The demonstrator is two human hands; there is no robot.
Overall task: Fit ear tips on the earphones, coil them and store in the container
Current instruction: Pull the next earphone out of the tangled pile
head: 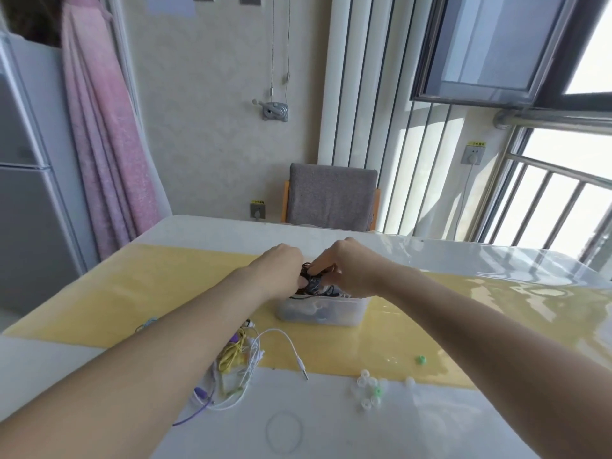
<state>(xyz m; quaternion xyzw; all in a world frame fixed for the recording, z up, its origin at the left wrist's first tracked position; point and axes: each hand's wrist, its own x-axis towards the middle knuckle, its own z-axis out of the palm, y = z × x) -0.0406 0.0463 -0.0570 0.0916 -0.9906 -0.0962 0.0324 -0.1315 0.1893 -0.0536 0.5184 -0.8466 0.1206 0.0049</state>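
Both my hands are out over the clear plastic container (323, 311), which sits on the yellow strip of the desk (99, 293). My left hand (281, 268) and my right hand (344, 270) meet just above its open top, and between them is a bundle of black earphones (313, 283), partly coiled, hanging at the rim with some cord already down inside. My right fingers (316, 265) are curled and pinching the black cord from above. My left fingers are bent round the bundle from the other side, though most of them are hidden behind the back of the hand, so I cannot tell exactly how they grip.

Nearer to me, under my left forearm, lies a tangle of white, yellow and purple earphones (238, 366), with one white plug (302, 367) sticking out to the right. Near my right forearm is a small cluster of translucent ear tips (369, 389), a few of them green, and one green ear tip (420, 360) lies apart on the yellow strip. A thin clear loop, perhaps a rubber band (284, 432), lies at the near edge.
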